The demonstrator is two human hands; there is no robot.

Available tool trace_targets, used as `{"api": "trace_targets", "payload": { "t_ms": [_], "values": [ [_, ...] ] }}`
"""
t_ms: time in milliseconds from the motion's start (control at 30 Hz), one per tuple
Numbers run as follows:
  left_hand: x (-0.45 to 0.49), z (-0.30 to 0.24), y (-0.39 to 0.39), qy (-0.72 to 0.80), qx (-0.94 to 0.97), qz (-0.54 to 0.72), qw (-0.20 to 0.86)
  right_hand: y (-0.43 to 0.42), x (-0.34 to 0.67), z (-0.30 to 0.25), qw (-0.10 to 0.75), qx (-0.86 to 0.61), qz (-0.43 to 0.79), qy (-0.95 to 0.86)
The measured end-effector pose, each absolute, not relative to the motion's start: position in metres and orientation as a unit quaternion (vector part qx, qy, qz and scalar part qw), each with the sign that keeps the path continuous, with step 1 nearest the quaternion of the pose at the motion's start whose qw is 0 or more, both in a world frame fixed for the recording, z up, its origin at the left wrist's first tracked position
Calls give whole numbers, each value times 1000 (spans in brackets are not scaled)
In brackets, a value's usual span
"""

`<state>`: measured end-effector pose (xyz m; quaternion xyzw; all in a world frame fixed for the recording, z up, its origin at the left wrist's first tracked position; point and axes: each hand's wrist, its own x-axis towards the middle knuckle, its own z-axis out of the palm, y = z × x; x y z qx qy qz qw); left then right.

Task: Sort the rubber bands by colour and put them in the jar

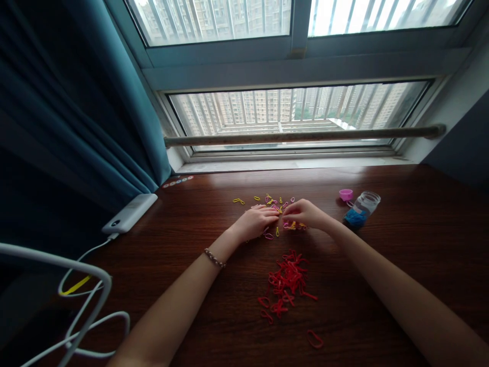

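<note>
My left hand (255,223) lies flat over a scatter of small pink and yellow rubber bands, its fingers stretched out to the right. Facing it, my right hand (306,214) has its fingertips drawn together and pointing down among the same bands; what is between them, if anything, is too small to make out. Loose yellow rubber bands (239,201) and pink rubber bands (269,236) lie around both hands, and some are hidden under them. Closer to me is a heap of red rubber bands (289,278), with a single red band (315,339) apart from it.
On the right, a clear jar (367,202) holding blue bands leans on its side near a pink cap (346,194). A white power bank (130,213) with a cable (89,251) sits at left beside the blue curtain (126,117). A rail (305,136) crosses the window behind the wooden table (214,186).
</note>
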<state>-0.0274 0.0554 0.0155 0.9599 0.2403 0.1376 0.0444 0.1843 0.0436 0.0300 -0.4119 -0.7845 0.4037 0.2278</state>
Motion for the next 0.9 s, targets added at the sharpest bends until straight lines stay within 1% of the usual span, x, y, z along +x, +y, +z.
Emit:
{"api": "trace_targets", "payload": {
  "t_ms": [33, 67, 100, 200, 300, 433, 567, 733, 900],
  "values": [
    [-29, 15, 55, 234, 963, 129, 45, 47, 186, 25, 274, -429, 336, -792],
    [-30, 16, 56, 230, 964, 123, 48, 50, 187, 21, 302, -431, 281, -803],
    [-32, 16, 56, 227, 965, 120, 55, 52, 188, 16, 312, -420, 242, -817],
    [-37, 19, 57, 225, 962, 127, 87, 54, 186, 6, 279, -388, 174, -861],
    [-41, 17, 58, 245, 950, 153, 122, 55, 185, -1, 266, -406, 121, -866],
    [-42, 11, 61, 291, 920, 216, 150, 60, 190, -3, 304, -424, 130, -843],
    [-40, 10, 63, 340, 892, 266, 138, 61, 194, -3, 347, -451, 137, -811],
    [-38, 10, 64, 384, 894, 220, 74, 58, 193, 0, 342, -461, 138, -807],
    [-33, 8, 60, 393, 897, 197, 49, 55, 190, 3, 329, -455, 130, -817]
  ]
}}
